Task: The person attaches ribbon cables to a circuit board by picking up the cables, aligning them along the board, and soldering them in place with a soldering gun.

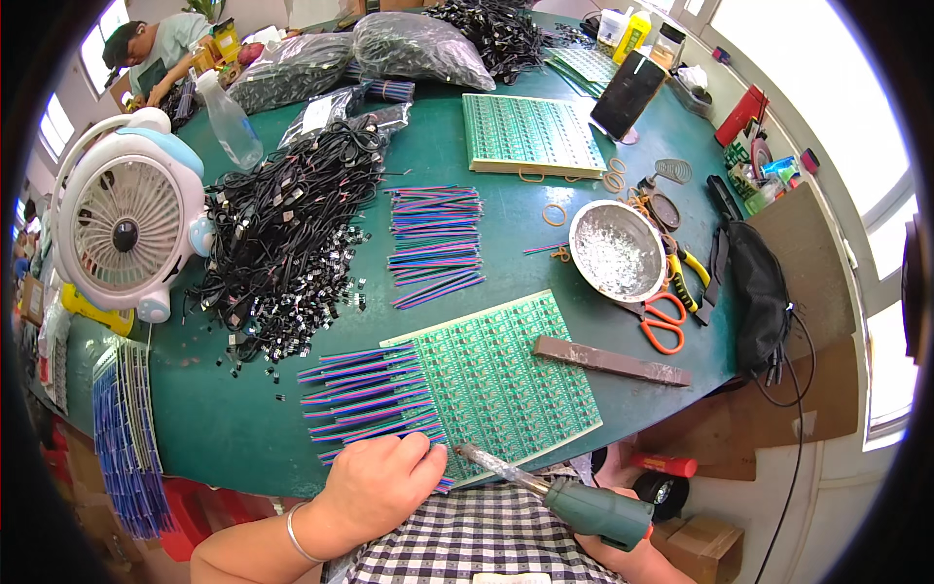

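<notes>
A green circuit board panel (506, 380) lies at the near edge of the table, slightly turned. Short red, blue and black wires (365, 389) stick out in rows from its left side. My left hand (384, 487) is closed in a pinch on a wire at the board's near left corner. In my right hand (618, 545), partly hidden behind the handle, is a soldering iron (593, 511) with a green grip. Its tip is at the board's lower edge, close to my left fingertips. A long brown bar (611, 361) rests across the board's right side.
Loose wires (436, 243) lie beyond the board, with black cables (292, 214) and a fan (126, 229) to the left. A metal bowl (618, 251), orange-handled scissors (664, 323) and pliers (693, 277) sit right. Stacked boards (533, 131) and a phone (629, 95) are farther back.
</notes>
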The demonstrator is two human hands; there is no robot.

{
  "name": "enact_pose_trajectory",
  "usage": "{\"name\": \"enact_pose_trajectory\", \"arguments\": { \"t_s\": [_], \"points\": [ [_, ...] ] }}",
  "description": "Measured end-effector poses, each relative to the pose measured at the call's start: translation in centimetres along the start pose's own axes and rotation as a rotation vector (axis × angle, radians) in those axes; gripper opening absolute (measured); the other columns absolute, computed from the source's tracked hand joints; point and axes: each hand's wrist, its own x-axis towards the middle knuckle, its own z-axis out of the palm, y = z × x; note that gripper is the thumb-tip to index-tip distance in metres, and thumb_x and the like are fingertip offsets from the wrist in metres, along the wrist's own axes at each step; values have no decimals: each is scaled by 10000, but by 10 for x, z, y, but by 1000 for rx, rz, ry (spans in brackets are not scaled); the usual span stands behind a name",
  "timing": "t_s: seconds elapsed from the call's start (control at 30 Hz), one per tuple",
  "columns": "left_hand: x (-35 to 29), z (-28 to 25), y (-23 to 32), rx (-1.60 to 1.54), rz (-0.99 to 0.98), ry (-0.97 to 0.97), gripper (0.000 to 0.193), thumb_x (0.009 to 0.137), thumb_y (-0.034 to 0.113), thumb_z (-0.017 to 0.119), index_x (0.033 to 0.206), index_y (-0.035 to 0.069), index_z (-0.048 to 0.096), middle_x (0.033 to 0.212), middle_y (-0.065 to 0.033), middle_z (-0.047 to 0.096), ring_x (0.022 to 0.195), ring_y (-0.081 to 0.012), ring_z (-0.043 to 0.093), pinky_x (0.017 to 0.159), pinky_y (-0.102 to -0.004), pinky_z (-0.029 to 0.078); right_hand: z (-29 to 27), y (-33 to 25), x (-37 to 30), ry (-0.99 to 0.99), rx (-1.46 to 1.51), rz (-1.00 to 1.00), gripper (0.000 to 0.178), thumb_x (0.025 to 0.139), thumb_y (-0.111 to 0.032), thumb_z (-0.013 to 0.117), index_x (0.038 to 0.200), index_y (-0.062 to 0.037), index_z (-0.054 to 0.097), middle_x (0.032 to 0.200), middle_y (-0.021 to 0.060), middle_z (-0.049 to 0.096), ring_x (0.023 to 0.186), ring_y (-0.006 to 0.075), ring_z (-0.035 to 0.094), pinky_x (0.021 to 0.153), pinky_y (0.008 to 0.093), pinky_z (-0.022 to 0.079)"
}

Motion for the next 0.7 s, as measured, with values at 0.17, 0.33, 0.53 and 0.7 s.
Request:
{"name": "enact_pose_trajectory", "arguments": {
  "t_s": [0.17, 0.33, 0.53, 0.7],
  "points": [
    [3, -2, 0, 19, 16, -8, 185, 791, 173, 657, 955, 91, 683, 781, -6, 517, 635, -146, 588, 516, -299, 489, 4, 0, 1, -3, 9, 30, 272, 814, -88, 768, 1085, -69, 753, 1039, 68, 751, 965, 264, 680, 888, 394, 487],
    [3, -2, 0, 36, 18, -16, 178, 792, 179, 649, 945, 95, 680, 777, -4, 511, 632, -144, 580, 516, -296, 486, 2, 0, -1, 59, -91, -5, 272, 812, -78, 763, 1083, -63, 749, 1058, 77, 750, 966, 269, 679, 894, 389, 485],
    [4, -2, 0, 38, 26, -6, 179, 787, 180, 648, 941, 95, 677, 780, -2, 515, 632, -143, 581, 520, -294, 482, 5, 4, -4, 12, 77, 29, 265, 814, -66, 750, 1079, -56, 747, 1048, 79, 749, 963, 271, 685, 903, 396, 478],
    [4, -2, 0, 34, 30, -2, 182, 790, 180, 648, 948, 95, 680, 781, -2, 516, 635, -143, 582, 518, -294, 481, 6, 10, -4, 4, -1, -17, 249, 832, -73, 747, 1077, -33, 740, 1031, 88, 745, 892, 251, 696, 855, 370, 504]
  ]
}}
